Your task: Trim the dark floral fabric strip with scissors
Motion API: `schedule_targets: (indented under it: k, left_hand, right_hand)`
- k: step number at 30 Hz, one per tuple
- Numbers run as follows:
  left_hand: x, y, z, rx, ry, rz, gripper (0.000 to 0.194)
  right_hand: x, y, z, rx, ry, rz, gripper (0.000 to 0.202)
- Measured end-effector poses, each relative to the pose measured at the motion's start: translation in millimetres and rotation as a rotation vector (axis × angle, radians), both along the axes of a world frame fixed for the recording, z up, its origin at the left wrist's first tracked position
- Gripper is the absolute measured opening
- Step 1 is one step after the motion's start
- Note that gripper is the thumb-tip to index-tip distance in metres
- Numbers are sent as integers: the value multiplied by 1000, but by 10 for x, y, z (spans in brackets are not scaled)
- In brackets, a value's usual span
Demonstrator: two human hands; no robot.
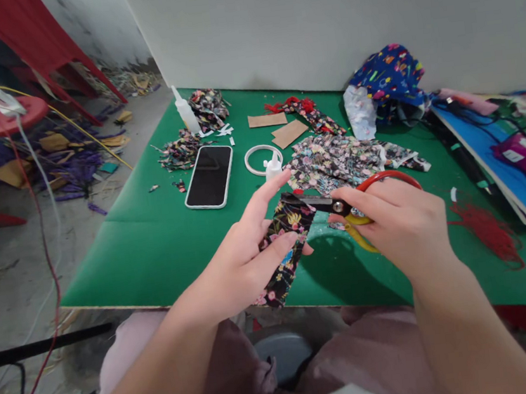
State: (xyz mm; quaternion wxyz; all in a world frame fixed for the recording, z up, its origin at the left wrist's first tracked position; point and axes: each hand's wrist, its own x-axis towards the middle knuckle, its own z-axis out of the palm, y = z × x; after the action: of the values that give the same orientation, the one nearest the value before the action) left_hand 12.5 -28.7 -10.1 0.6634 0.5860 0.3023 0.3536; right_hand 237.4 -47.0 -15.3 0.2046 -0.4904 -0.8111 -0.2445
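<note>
My left hand [250, 249] pinches a strip of black floral fabric [289, 219] between thumb and fingers, its index finger stretched out past the strip. Through the handles of a pair of scissors [321, 203], one red and one yellow, go the fingers of my right hand [401, 225]. The scissors' dark blades lie across the upper end of the strip. Beyond them a pile of floral fabric [335, 159] is spread on the green table [155, 255]. A small white glue bottle [273, 167] stands just past my left fingertips, beside a white ring [248, 163].
A phone [210, 176], brown paper pieces [267, 120], fabric scraps [180, 151] and a second glue bottle [186, 112] occupy the back left. Red threads [487, 230] and a blue folder [489, 163] lie right. A blue patterned cloth [390, 79] rests by the white wall [270, 23].
</note>
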Motion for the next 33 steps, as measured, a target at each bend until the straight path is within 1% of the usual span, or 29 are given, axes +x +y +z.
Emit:
schedule_targets:
  k: [10,21,27,33]
  left_hand:
    - [8,-15,17,-15,6,9,59]
    - [-2,-2,3,-24,6,-1,59]
    - [-18,3,-1,-30,47,-14,59]
    - [-35,24,-28,24,66,-7,60]
  right_hand:
    - [-6,3,-9,12,-3,-5,23]
    - [-9,4,-10,-1,2,-5,23]
    - [-9,10,-15,8,-9,-8,22]
    - [1,13,-33,16,-21,-14,22]
